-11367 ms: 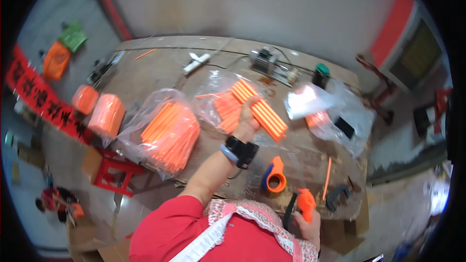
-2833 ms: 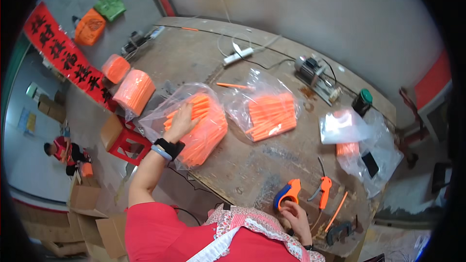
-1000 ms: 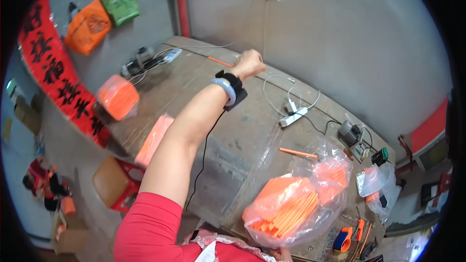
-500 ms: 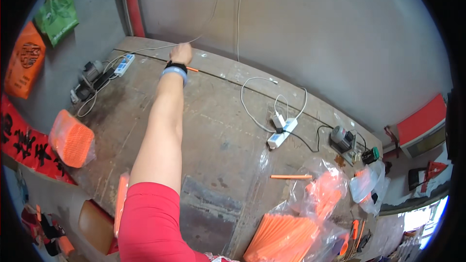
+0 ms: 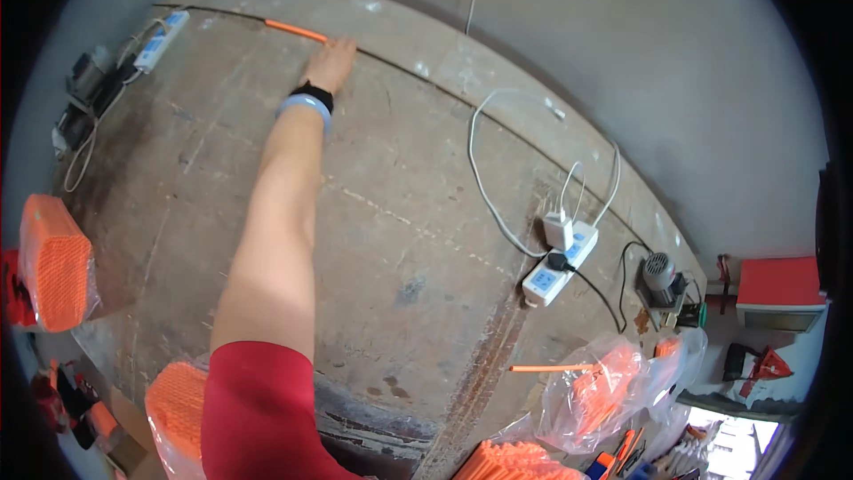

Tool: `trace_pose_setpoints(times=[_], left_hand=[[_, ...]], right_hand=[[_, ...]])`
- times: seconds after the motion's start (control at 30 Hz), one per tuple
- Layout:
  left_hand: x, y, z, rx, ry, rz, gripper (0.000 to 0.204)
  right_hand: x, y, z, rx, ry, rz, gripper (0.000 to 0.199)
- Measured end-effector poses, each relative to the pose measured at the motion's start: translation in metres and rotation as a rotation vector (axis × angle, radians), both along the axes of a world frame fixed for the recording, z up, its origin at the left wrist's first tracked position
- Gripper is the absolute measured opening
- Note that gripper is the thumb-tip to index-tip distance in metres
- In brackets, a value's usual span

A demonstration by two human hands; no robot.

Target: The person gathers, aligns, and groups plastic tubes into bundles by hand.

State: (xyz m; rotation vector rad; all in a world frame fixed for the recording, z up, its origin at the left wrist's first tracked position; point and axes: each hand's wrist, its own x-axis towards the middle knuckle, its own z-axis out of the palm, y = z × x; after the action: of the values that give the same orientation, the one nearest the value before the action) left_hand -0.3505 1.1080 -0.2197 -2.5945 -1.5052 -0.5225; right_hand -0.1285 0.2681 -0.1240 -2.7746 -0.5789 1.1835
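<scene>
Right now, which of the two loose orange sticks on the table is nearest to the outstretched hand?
The orange stick at the table's far edge, just beyond the left hand. The other stick lies far off beside the plastic bags.

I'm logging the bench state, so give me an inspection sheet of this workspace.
Surface: worn, stained wooden table.
Job's things: thin orange stick at the far edge, by the fingertips.
Clutter: clear bags of orange sticks; one loose orange stick; wrapped orange bundle at the left edge.
Hands: left hand stretched out to the thin orange stick, contact unclear; right hand not in view.
Cables: white power strip with white cable; second white power strip far left.
Surroundings: grey wall; red box.
</scene>
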Motion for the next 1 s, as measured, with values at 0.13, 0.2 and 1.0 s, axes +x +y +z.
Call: trace_pose_setpoints(times=[0.13,0.2,1.0], left_hand=[[0.036,-0.015,0.002,-0.44,-0.668,0.079,0.045],[0.005,0.021,-0.008,-0.23,-0.351,-0.052,0.044],[0.195,-0.433,0.108,-0.522,-0.3,-1.308,0.019]], right_hand=[[-0.02,-0.036,0.023,-0.03,-0.041,-0.092,0.044],[-0.04,-0.052,0.031,-0.004,-0.025,-0.116,0.045],[-0.175,-0.187,0.021,0.261,-0.166,-0.39,0.047]])
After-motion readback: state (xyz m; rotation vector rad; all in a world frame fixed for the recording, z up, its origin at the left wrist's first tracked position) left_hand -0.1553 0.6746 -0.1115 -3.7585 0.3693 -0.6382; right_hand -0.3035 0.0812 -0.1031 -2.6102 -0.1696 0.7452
